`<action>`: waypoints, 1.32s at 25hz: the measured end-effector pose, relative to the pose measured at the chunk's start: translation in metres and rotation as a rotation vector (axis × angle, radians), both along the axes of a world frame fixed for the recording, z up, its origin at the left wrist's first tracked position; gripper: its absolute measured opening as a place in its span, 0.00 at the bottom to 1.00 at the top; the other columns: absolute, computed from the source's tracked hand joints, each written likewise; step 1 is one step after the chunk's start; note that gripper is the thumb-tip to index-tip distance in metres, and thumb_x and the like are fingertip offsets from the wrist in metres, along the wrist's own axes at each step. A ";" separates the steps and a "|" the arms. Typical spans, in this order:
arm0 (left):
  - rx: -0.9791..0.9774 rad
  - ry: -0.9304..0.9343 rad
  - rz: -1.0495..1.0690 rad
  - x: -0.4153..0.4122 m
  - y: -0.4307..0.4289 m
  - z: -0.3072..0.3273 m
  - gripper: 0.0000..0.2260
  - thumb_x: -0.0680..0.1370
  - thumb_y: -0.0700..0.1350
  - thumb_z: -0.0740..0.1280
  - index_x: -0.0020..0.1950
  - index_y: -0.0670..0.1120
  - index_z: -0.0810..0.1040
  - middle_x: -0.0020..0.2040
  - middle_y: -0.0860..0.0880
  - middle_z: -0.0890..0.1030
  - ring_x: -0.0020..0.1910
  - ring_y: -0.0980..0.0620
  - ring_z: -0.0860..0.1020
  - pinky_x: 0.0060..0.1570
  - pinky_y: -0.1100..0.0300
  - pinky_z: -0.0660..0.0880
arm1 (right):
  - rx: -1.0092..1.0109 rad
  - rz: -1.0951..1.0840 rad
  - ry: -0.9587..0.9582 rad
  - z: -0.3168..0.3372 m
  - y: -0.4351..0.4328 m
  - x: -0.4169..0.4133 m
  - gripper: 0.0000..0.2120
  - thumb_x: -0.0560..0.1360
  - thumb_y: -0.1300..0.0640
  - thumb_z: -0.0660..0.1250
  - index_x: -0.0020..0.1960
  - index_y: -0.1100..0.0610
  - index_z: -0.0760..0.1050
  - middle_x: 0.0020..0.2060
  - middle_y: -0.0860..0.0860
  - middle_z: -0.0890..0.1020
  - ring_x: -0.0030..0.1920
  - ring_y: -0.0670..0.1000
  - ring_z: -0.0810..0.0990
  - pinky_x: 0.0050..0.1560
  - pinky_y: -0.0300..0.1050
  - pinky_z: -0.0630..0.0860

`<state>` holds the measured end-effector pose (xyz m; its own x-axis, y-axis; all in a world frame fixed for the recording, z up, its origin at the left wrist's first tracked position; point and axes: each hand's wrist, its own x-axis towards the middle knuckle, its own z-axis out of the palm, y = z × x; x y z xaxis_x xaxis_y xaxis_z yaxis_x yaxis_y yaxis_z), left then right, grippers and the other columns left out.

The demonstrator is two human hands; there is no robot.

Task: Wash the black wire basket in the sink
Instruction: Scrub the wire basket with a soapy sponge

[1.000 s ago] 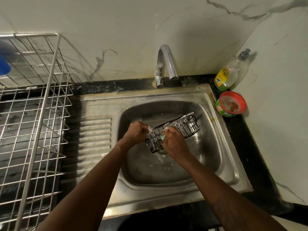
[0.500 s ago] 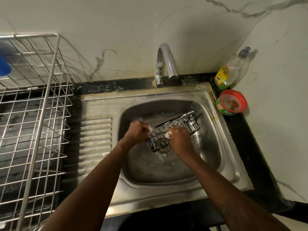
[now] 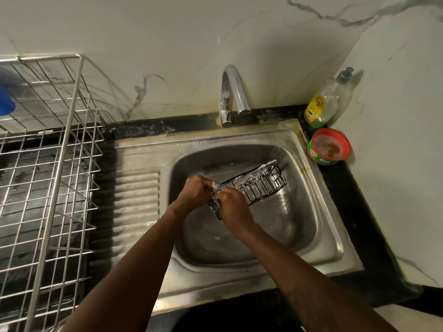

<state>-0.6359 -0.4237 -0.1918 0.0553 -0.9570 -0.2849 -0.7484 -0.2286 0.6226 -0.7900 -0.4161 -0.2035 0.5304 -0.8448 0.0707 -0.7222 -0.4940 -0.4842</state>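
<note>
"Gripping where?"
"Left hand (image 3: 195,191) pinched tight on the near-left corner of the black wire basket (image 3: 260,185); right hand (image 3: 234,208) curled over that same end, foam showing white there — scrub pad beneath or not, cannot tell."
"Sitting where?"
"Held up inside the sink (image 3: 294,226), seemingly off its floor, forward of the tap (image 3: 233,92)."
"Lying how?"
"Long axis from near-left at the hands to far-right; free end pointing toward the back right corner of the basin."
"Risks?"
"Could slip — soapy wire, both grips crowded at one end, far end unsupported. Might swing down and bang the steel wall."
</note>
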 end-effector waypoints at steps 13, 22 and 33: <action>-0.024 -0.026 0.004 -0.002 -0.003 -0.002 0.09 0.76 0.35 0.67 0.48 0.40 0.87 0.50 0.45 0.87 0.50 0.48 0.83 0.45 0.67 0.68 | -0.033 -0.615 -0.080 -0.001 -0.075 -0.124 0.19 0.69 0.75 0.68 0.53 0.58 0.86 0.44 0.58 0.87 0.45 0.58 0.86 0.47 0.40 0.76; -0.003 -0.051 -0.050 0.001 -0.004 -0.004 0.07 0.73 0.35 0.67 0.44 0.39 0.86 0.44 0.44 0.86 0.44 0.47 0.82 0.45 0.59 0.74 | 0.018 -0.153 -0.091 -0.016 -0.024 -0.054 0.24 0.65 0.78 0.69 0.56 0.60 0.84 0.47 0.56 0.85 0.46 0.51 0.79 0.46 0.32 0.73; -0.022 -0.032 -0.033 -0.004 -0.005 -0.006 0.08 0.73 0.34 0.67 0.44 0.39 0.86 0.44 0.44 0.87 0.41 0.57 0.77 0.41 0.66 0.69 | 0.068 -0.384 -0.129 -0.011 -0.055 -0.037 0.19 0.74 0.73 0.64 0.57 0.58 0.83 0.48 0.58 0.84 0.47 0.55 0.81 0.46 0.34 0.71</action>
<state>-0.6399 -0.4291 -0.1974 0.0322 -0.9645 -0.2620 -0.7750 -0.1896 0.6028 -0.8267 -0.4712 -0.2145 0.1661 -0.9847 0.0536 -0.7790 -0.1643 -0.6051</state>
